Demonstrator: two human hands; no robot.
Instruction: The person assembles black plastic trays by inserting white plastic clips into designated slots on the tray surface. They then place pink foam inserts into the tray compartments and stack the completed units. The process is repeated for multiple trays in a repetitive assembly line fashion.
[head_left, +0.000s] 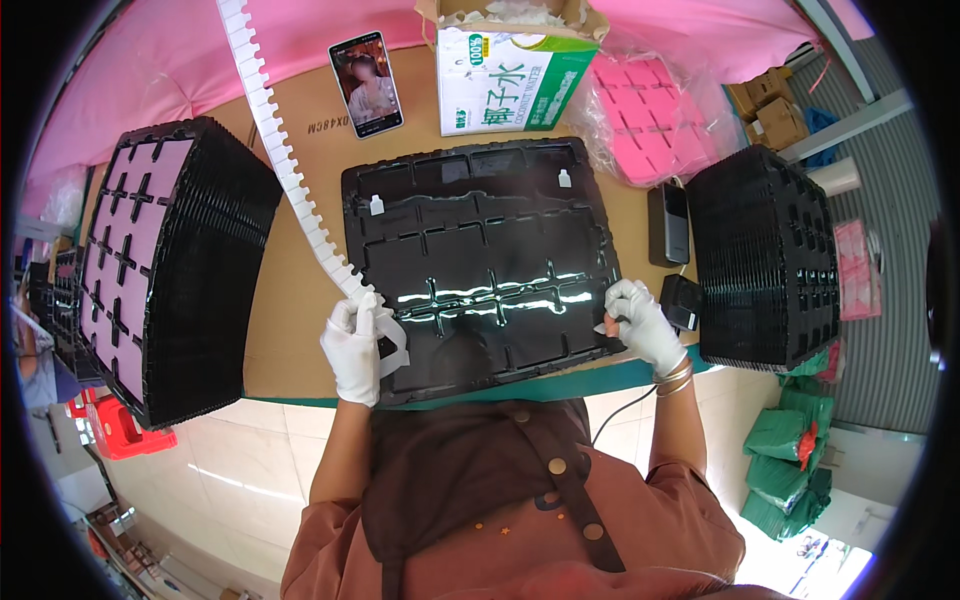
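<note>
A shallow black plastic tray (pixel 480 350) with moulded compartments and raised crosses lies in front of me. Two small white stickers sit on its far part, one sticker (pixel 377 205) at the left and another sticker (pixel 565 179) at the right. My white-gloved left hand (pixel 352 345) is closed at the tray's left edge on a long white strip of stickers (pixel 290 180), which runs up past the tray; a loose loop hangs beside the fingers. At the tray's right edge, my gloved right hand (pixel 645 325), with a bare fingertip showing, pinches what looks like a small white sticker.
Tall stacks of black trays stand at the left (pixel 215 260) and right (pixel 755 260). Behind the tray are a phone (pixel 365 85), an open carton (pixel 510 80) and pink trays in clear plastic (pixel 640 115). A power bank (pixel 672 225) and black adapter (pixel 681 302) lie at right.
</note>
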